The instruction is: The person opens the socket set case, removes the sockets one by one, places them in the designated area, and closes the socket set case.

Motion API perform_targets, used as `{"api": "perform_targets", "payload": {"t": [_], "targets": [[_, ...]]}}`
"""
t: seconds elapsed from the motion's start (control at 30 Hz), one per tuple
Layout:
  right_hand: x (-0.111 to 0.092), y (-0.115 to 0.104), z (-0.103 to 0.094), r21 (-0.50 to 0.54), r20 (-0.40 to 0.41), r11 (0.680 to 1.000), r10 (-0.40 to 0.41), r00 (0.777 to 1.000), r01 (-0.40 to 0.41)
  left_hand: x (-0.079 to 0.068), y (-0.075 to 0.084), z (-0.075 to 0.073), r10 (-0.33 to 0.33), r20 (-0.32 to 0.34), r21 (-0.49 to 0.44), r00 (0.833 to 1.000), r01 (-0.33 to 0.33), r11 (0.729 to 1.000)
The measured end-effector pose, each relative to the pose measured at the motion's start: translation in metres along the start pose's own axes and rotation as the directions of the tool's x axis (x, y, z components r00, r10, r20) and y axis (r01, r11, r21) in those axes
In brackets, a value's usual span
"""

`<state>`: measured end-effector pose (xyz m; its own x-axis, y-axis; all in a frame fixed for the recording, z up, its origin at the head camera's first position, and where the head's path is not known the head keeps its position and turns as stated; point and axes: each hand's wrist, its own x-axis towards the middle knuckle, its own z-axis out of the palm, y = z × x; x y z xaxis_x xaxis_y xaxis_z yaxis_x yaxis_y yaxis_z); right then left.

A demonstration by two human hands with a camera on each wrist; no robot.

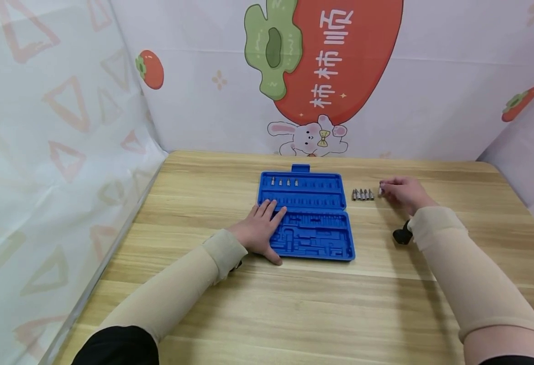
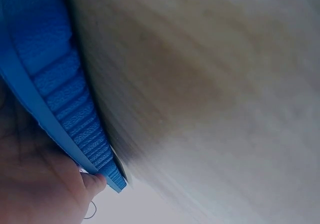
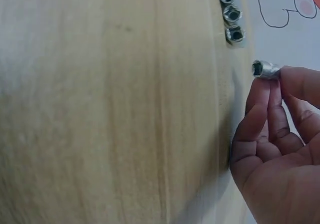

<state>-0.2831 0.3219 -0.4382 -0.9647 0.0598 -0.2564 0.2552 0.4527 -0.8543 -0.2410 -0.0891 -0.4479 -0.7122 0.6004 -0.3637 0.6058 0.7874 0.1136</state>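
Observation:
A blue plastic socket case (image 1: 312,257) lies unfolded on the table, with molded slots in both halves. My left hand (image 1: 259,230) rests on its left side, fingers spread over the hinge area and thumb at the near edge. In the left wrist view that hand (image 2: 45,184) is against the case's ribbed side wall (image 2: 75,104). My right hand (image 1: 403,192) is right of the case and pinches a small silver socket (image 3: 265,69) between thumb and fingertips. Close to its left, several silver sockets (image 1: 362,194) stand in a row on the table.
Several small sockets (image 1: 288,182) sit in the upper left slots of the case's far half. The wooden table (image 1: 294,314) ends at a white printed backdrop (image 1: 193,111) behind, and white sheeting (image 1: 43,152) hangs on the left.

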Motion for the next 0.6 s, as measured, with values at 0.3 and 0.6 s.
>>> {"api": "perform_targets", "payload": {"t": [0.3, 0.6], "targets": [[0.0036, -0.0008, 0.0018, -0.138, 0.035, 0.990, 0.019, 0.999, -0.015, 0.0006, -0.0011, 0.0010, 0.005, -0.001, 0.001, 1.000, -0.005, 1.000], [0.0065, -0.0054, 0.0060, -0.170, 0.057, 0.985, 0.026, 0.998, -0.016, 0.0010, -0.0018, 0.0014, 0.004, 0.000, 0.004, 1.000, -0.004, 1.000]]}}
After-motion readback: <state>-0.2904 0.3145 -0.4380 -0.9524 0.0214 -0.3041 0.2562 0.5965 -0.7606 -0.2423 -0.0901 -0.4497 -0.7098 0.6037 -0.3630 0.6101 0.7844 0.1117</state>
